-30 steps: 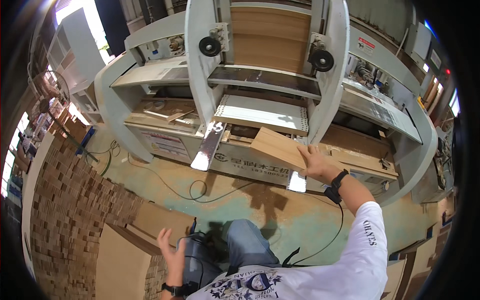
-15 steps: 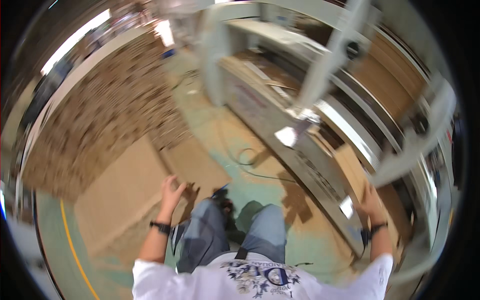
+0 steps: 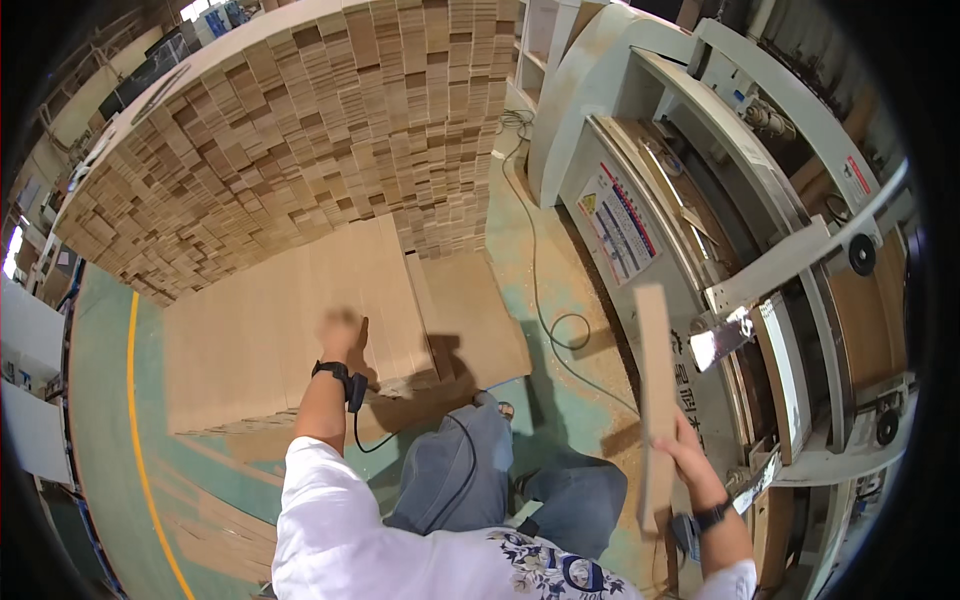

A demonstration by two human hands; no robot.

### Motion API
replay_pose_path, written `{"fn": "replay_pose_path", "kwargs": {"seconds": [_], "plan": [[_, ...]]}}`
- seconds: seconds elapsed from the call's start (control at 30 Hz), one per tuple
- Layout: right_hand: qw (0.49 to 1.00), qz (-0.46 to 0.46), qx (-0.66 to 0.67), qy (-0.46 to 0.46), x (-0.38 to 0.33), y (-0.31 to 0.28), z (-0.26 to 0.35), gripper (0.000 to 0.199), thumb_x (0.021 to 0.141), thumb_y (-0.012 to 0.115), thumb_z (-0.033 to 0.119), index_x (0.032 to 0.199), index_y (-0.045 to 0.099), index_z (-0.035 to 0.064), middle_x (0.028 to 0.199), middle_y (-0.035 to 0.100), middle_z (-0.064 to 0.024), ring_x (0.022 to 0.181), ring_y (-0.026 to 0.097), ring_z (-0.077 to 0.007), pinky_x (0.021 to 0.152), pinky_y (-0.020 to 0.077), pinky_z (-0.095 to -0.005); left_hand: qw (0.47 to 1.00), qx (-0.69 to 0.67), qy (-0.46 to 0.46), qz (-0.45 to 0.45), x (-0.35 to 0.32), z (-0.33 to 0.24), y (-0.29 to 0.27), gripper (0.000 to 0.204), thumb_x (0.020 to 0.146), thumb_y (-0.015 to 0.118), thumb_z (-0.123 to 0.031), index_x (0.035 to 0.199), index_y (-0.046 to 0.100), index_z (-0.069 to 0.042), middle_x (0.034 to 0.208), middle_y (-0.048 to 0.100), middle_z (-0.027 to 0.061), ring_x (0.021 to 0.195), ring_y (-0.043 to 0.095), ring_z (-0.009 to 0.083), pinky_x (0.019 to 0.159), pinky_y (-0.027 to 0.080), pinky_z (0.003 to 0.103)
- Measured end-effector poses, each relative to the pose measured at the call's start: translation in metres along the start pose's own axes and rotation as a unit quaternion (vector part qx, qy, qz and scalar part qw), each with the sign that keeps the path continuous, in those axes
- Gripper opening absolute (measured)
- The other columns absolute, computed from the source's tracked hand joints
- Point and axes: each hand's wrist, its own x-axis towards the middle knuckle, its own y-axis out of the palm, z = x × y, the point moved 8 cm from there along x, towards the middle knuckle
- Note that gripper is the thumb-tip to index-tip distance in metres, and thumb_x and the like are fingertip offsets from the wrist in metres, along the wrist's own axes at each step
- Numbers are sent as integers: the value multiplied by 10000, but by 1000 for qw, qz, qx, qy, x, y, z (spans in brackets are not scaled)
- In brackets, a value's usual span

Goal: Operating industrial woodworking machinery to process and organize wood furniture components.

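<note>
The right hand (image 3: 690,455) gripped a wooden board (image 3: 655,400) held upright (edge-on) beside the machine (image 3: 700,210). The left hand (image 3: 342,335), blurred, rested on the low board stack (image 3: 280,330); its grip could not be told.

board stacks (image 3: 300,330) on green floor (image 3: 100,400)

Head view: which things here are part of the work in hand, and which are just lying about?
In hand:
- right hand gripping an upright wooden board
- left hand, blurred, on the low board stack
- woodworking machine on the right

Lying about:
- tall wall of stacked boards
- cable on the green floor
- yellow floor line
</note>
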Motion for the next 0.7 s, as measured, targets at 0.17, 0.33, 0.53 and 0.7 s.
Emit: {"fn": "replay_pose_path", "kwargs": {"seconds": [0.17, 0.33, 0.53, 0.7], "plan": [[987, 149, 41, 52, 199, 109, -56, 733, 712, 647, 177, 1329, 284, 19, 1283, 405, -103, 1189, 369, -190, 973, 302, -300, 971, 152, 112, -147, 0, 12, 37, 587, 845, 404, -478, 1314, 348, -130, 1375, 245, 192, 1274, 193, 365, 997, 175, 564], [960, 214, 68, 168, 342, 225, -157, 743, 735, 630, 261, 1346, 271, 38, 1280, 412, -114, 1181, 376, -206, 954, 319, -294, 983, 100, 107, -108, 1, -4, 36, 604, 841, 435, -451, 1339, 311, -133, 1389, 233, 184, 1285, 170, 379, 1015, 141, 548], [928, 262, 146, 223, 408, 343, -206, 705, 770, 590, 210, 1360, 242, 42, 1301, 399, -107, 1182, 383, -212, 965, 318, -310, 986, 88, 104, -96, 5, 2, 30, 620, 811, 503, -423, 1330, 332, -130, 1372, 263, 200, 1270, 203, 396, 1007, 145, 554], [930, 233, 142, 245, 447, 366, -237, 702, 775, 584, 221, 1367, 238, 71, 1310, 395, -107, 1187, 383, -218, 970, 310, -325, 989, 72, 106, -72, 9, -2, 37, 627, 808, 507, -416, 1333, 329, -124, 1378, 248, 206, 1281, 183, 395, 1008, 139, 554]]}}
